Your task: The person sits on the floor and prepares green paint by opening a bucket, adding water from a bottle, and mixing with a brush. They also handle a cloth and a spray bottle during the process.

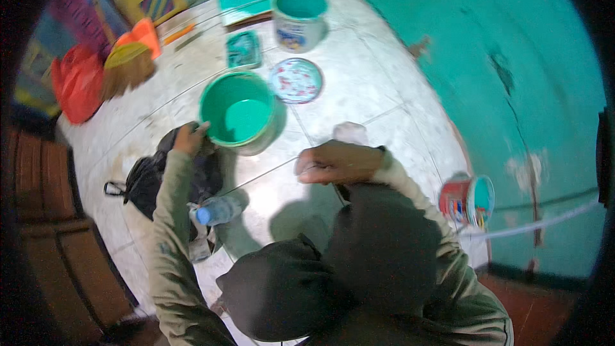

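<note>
A green-lined bucket (264,134) with green paint in it stands on the floor in front of me. At its left rim are the bent fingers of my left hand (187,138), which appear to grip the edge. A black bag (146,182) lies just under that hand and wrist. My right hand (338,162) is closed, knuckles up, over the floor to the right of the bucket; motion blurs it, and what the fingers hold, if anything, is hidden. Right behind it sits a whitish, blurred thing (350,132).
A clear bottle (221,210) with a blue cap lies by my left forearm. Beyond the bucket are a round lid (296,81), a paint-smeared tray (243,49) and a second paint bucket (298,33). A red tub (458,198) lies against the green wall (512,38). A brush head (128,67) is far left.
</note>
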